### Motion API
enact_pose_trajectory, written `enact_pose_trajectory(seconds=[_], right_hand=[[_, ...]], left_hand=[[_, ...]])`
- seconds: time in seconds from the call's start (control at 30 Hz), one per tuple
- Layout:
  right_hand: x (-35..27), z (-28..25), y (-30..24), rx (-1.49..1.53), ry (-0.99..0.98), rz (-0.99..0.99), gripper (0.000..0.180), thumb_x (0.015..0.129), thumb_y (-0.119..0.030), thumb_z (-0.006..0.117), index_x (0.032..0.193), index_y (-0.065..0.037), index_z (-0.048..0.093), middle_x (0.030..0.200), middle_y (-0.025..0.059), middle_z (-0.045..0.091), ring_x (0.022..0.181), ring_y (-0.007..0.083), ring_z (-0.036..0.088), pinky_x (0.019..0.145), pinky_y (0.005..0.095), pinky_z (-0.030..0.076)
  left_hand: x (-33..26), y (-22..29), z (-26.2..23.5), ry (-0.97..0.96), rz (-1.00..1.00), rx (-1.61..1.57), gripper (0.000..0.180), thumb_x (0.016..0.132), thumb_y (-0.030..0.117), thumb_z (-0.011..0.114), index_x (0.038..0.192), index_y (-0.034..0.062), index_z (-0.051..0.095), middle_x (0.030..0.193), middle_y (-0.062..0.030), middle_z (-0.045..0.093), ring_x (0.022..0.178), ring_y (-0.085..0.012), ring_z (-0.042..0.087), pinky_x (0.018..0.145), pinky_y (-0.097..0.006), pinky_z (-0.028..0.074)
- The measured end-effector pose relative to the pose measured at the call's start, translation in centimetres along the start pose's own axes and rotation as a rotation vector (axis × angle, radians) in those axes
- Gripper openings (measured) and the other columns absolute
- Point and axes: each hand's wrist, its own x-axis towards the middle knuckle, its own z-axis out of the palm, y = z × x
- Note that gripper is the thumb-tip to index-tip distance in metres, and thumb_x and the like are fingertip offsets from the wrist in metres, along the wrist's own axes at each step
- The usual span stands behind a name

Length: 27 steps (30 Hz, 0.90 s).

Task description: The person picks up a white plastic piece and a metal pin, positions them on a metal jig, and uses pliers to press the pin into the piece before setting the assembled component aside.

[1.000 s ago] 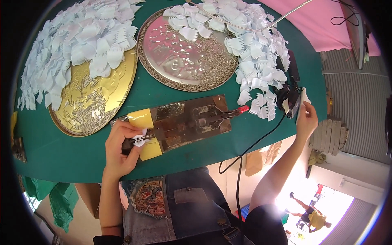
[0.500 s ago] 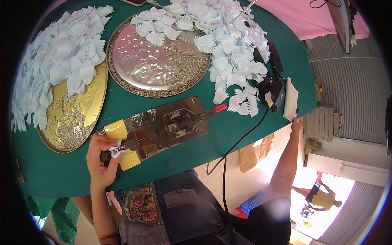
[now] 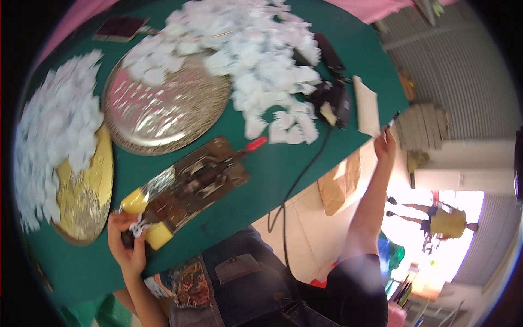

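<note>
My left hand (image 3: 124,245) is closed at the left end of a brown fixture board, its fingers pinching a small white toothed piece (image 3: 138,225) against the metal tip there. On the board sits a toggle clamp (image 3: 202,177) with a red handle (image 3: 256,144), and yellow pads (image 3: 159,235) lie at the left end. My right arm is stretched far out to the right. At the table's right edge my right hand (image 3: 385,146) is closed around a thin dark pen (image 3: 394,117), beside a cream paper pad (image 3: 367,107).
A silver round tray (image 3: 163,117) and a gold tray (image 3: 90,210) hold small metal pins. Heaps of white toothed pieces (image 3: 267,60) cover the tray edges and the green table (image 3: 294,169). A black cable (image 3: 284,207) hangs over the front edge. A phone (image 3: 121,28) lies far left; a person (image 3: 444,223) stands outside.
The view has swung, so the table things appear farther left. My left hand keeps the white piece at the fixture. My right hand has lifted slightly with the pen beside the pad.
</note>
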Motion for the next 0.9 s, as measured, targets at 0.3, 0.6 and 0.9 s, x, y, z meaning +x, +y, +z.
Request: enact_pose_trajectory(seconds=[0.3, 0.6, 0.9], right_hand=[[-22.4, 13.3, 4.0, -0.181, -0.972, -0.052, 0.014, 0.094, -0.015, 0.063, 0.103, -0.005, 0.059, 0.093, 0.0079, 0.067, 0.07, 0.0143, 0.064, 0.068, 0.0285, 0.05], [-41.7, 21.3, 15.3, -0.856, -1.827, -0.06, 0.016, 0.088, -0.006, 0.073, 0.102, -0.001, 0.067, 0.09, 0.0037, 0.067, 0.077, 0.0091, 0.064, 0.067, 0.0232, 0.049], [-46.3, 22.8, 20.4, -0.918, -2.121, -0.212, 0.018, 0.087, -0.011, 0.074, 0.102, -0.004, 0.068, 0.089, 0.0075, 0.066, 0.072, 0.0152, 0.066, 0.063, 0.028, 0.051]], left_hand=[[-0.5, -1.3, -1.9, -0.033, 0.098, -0.047, 0.02, 0.086, 0.001, 0.064, 0.103, -0.0001, 0.053, 0.105, -0.0128, 0.05, 0.103, -0.026, 0.05, 0.093, -0.038, 0.041], [2.7, 0.7, 0.8, -0.041, 0.182, -0.084, 0.024, 0.076, 0.0, 0.072, 0.098, 0.0041, 0.064, 0.09, -0.0091, 0.062, 0.082, -0.0268, 0.058, 0.074, -0.034, 0.045], [1.4, 1.2, -0.6, -0.017, 0.126, -0.151, 0.024, 0.074, -0.003, 0.069, 0.096, 0.0017, 0.059, 0.092, -0.0119, 0.055, 0.088, -0.0319, 0.053, 0.077, -0.038, 0.045]])
